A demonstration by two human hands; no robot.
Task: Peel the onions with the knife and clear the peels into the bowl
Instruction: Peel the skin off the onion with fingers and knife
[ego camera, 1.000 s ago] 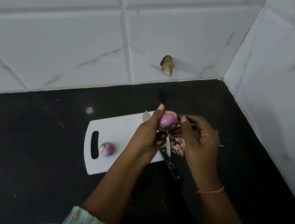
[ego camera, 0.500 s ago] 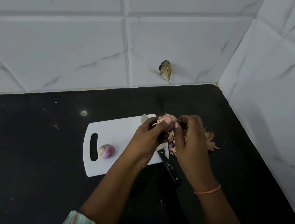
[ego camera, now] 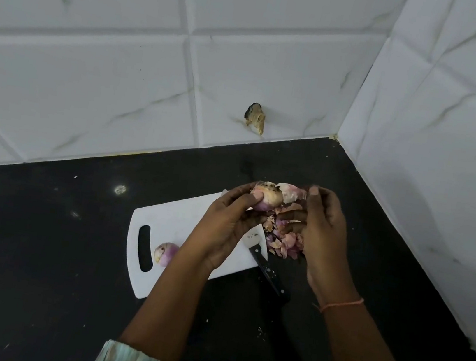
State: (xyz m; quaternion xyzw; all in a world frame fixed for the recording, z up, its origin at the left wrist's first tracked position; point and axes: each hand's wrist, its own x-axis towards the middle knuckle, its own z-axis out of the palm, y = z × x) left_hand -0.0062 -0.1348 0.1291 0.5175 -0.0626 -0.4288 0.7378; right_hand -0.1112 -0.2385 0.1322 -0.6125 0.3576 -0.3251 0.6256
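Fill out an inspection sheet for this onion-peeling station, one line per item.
Surface: black countertop, specks and small crumbs on it.
Job's things: white cutting board holds one onion; second onion held above the board; knife lies at the board's right edge, unheld; no bowl in view.
Clutter: peel pile beside the knife.
Grippers: left hand grips the held onion; right hand pinches a loose skin flap on it.
Cables: nothing seen.
Surroundings: white tiled walls meeting in a corner; a chipped hole in one tile.
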